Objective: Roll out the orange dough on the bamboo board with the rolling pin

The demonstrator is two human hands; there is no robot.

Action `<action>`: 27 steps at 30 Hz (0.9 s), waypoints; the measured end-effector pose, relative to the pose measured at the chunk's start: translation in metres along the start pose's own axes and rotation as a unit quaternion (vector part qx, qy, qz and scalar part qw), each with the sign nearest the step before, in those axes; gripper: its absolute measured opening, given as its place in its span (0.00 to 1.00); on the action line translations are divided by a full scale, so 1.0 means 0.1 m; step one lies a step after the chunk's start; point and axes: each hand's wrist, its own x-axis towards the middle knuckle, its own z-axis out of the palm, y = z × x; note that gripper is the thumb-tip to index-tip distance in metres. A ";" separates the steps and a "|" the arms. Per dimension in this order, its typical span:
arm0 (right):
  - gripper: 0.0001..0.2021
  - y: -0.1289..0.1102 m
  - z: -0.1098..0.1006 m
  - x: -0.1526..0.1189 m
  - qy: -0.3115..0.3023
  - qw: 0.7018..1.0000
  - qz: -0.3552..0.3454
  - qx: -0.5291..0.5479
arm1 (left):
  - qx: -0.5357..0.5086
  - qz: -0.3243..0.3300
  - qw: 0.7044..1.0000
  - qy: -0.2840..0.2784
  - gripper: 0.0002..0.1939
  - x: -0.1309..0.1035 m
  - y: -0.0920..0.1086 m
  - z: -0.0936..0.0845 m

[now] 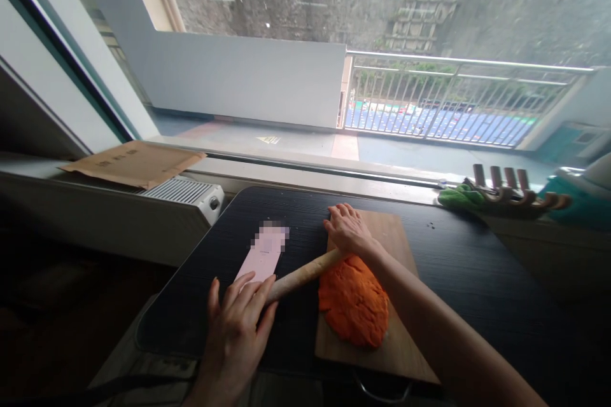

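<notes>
A wooden rolling pin [305, 275] slants across the upper edge of a flattened orange lump of dough [356, 305]. My left hand [241, 318] has the pin's left end between thumb and fingers, the other fingers spread over a pink phone-like slab [262, 254]. At the pin's right end, the heel of my right hand [349, 227] holds it, with the fingers stretched forward over the board's far left corner. The dough, cracked on its surface, lies on a wooden cutting board [403, 350]. My right forearm hides part of the board and dough.
The black table [191, 305] stands by a window. To the left, a brown envelope [133, 162] lies on a white radiator [188, 192]. A green cloth [461, 197] and a rack with wooden-looking handles [506, 184] are at the back right. Small crumbs dot the tabletop.
</notes>
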 end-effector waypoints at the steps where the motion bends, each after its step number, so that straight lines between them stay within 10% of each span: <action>1: 0.24 0.00 -0.03 -0.01 -0.005 1.000 -0.009 0.008 | -0.004 0.010 1.000 0.003 0.14 0.00 -0.01 -0.01; 7: 0.19 0.34 -0.24 -0.81 -0.019 0.983 -0.173 0.054 | -0.108 0.058 0.991 0.052 0.17 0.04 0.08 -0.14; 11: 0.18 0.56 -0.22 -1.00 0.030 0.979 -0.197 0.036 | -0.227 -0.040 0.971 0.058 0.15 0.28 0.31 -0.09; 15: 0.12 0.80 -0.25 -0.98 0.049 0.994 -0.093 -0.009 | -0.274 -0.189 0.937 -0.105 0.20 0.68 0.50 0.22; 20: 0.11 1.10 -0.32 -1.07 0.004 0.995 0.064 -0.072 | -0.252 -0.096 0.936 -0.228 0.13 1.14 0.68 0.55; 27: 0.12 1.08 -0.30 -1.06 -0.010 0.995 0.081 -0.064 | -0.187 -0.012 0.915 -0.358 0.18 1.41 0.93 0.49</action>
